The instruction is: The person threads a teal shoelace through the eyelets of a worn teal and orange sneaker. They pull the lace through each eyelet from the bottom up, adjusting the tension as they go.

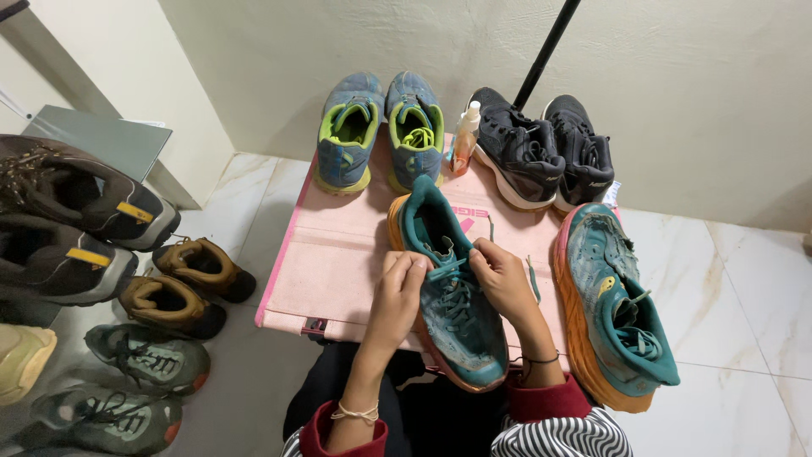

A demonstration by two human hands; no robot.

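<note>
A worn teal running shoe with an orange sole (457, 317) lies on a pink mat (338, 254), toe toward me. My left hand (399, 292) pinches a teal lace end at the shoe's left side. My right hand (502, 275) grips the lace on the right side, near the tongue. Both hands rest on the upper around the eyelets. The matching teal shoe (622, 305) lies to the right, partly off the mat, laces loose.
A blue-and-lime pair (381, 131), a small spray bottle (463, 140) and a black pair (541, 152) stand at the mat's far edge by the wall. Brown, dark and green shoes (127, 288) line the left on the marble floor. A black pole (545, 51) leans at the wall.
</note>
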